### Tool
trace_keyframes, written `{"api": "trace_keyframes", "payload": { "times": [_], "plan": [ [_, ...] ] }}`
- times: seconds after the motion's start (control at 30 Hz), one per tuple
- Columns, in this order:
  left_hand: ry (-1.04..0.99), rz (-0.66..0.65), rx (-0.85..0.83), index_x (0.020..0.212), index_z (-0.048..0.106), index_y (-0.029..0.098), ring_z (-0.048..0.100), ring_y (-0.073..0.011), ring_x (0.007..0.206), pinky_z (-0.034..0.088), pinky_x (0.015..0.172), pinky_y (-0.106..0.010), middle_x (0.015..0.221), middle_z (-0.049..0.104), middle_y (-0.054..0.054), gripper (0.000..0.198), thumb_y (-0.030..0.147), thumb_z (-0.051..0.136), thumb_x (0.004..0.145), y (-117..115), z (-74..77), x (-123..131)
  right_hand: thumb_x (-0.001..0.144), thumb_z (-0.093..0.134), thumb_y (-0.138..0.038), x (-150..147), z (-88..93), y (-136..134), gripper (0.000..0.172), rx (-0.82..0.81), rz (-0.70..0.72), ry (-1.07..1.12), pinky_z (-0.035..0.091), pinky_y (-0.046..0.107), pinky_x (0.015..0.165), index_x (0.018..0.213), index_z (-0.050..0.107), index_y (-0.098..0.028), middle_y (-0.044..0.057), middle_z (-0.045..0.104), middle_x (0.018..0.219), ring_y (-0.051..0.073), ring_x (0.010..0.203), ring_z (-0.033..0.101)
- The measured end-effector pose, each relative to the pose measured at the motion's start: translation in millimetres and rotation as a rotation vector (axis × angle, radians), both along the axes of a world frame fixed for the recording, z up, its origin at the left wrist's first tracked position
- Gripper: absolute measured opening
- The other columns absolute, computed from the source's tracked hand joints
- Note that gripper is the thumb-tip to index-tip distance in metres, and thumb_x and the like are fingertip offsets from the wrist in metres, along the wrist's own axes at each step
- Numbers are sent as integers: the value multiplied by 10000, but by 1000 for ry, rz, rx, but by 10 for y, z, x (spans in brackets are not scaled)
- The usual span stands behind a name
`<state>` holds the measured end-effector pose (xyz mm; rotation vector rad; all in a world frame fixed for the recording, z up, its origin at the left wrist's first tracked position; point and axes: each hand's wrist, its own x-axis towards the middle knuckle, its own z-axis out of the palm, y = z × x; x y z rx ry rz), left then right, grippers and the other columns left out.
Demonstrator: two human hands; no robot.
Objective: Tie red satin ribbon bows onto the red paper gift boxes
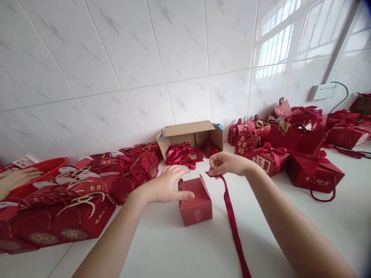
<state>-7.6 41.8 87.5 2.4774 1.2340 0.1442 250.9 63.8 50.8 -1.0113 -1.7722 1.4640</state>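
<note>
A small red gift box [195, 202] stands upright on the white counter [179, 247] in front of me. My left hand [166, 185] hovers just left of and above the box, fingers stretched out, holding nothing. My right hand [227, 164] is pinched on the top end of a long dark red ribbon [233, 224], which hangs down to the right of the box toward the near edge.
An open cardboard carton [191, 135] with red ribbons inside lies against the tiled wall. Finished red boxes with bows [310, 162] crowd the right. Flat red boxes [72, 197] are stacked at left, beside a red basin [43, 168] and another person's hand [16, 179].
</note>
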Motion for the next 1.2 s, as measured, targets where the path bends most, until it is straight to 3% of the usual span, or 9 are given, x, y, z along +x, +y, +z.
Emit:
{"api": "trace_keyframes", "payload": {
  "times": [0.1, 0.17, 0.3, 0.5, 0.83, 1.03, 1.2],
  "plan": [
    [-124, 73, 89, 1216, 559, 320, 475, -302, 1211, 443, 954, -426, 1353, 501, -45, 548, 604, 566, 747, -50, 237, 13, 631, 784, -273, -15, -30, 16, 331, -2, 9, -12, 429, 234, 592, 639, 469, -174, -31, 585, 612, 120, 646, 608],
    [-189, 77, 116, 1092, 629, 295, 551, -261, 1108, 471, 903, -372, 1251, 579, -34, 422, 562, 554, 774, -85, 272, 28, 641, 781, -263, -28, -42, 18, 328, -3, 52, -24, 425, 232, 592, 644, 465, -173, -42, 560, 602, 113, 637, 591],
    [-152, 13, 96, 973, 669, 285, 578, -232, 1058, 478, 852, -323, 1193, 613, -15, 297, 484, 563, 780, -91, 155, 64, 658, 776, -277, -67, -55, 9, 331, -19, 124, -14, 414, 224, 588, 651, 463, -170, -56, 521, 601, 98, 620, 559],
    [33, 26, -5, 1042, 649, 279, 626, -211, 847, 468, 643, -276, 1081, 658, -18, 342, 446, 551, 759, -8, -36, 100, 657, 774, -292, -133, -76, 5, 333, -66, 98, -36, 409, 223, 576, 653, 464, -172, -55, 526, 606, 101, 612, 566],
    [-25, -20, -39, 1021, 651, 259, 620, -200, 774, 424, 560, -261, 1028, 665, -17, 311, 394, 527, 770, 21, -133, 159, 659, 772, -308, -162, -39, -40, 305, -59, 45, -63, 379, 223, 547, 656, 496, -178, -56, 533, 568, 94, 570, 538],
    [-223, 28, -45, 975, 665, 255, 612, -210, 894, 447, 683, -274, 1025, 671, -20, 297, 410, 457, 832, 39, -218, 263, 649, 778, -344, -218, -21, -64, 325, -51, 7, -40, 366, 226, 547, 667, 501, -176, -45, 551, 591, 91, 574, 519],
    [-339, 91, -174, 898, 651, 214, 601, -216, 879, 444, 709, -297, 971, 664, -25, 316, 409, 409, 842, 73, -296, 368, 681, 749, -329, -242, -12, -69, 284, -35, 12, -64, 383, 232, 570, 681, 513, -171, -33, 569, 620, 96, 600, 540]
  ]
}}
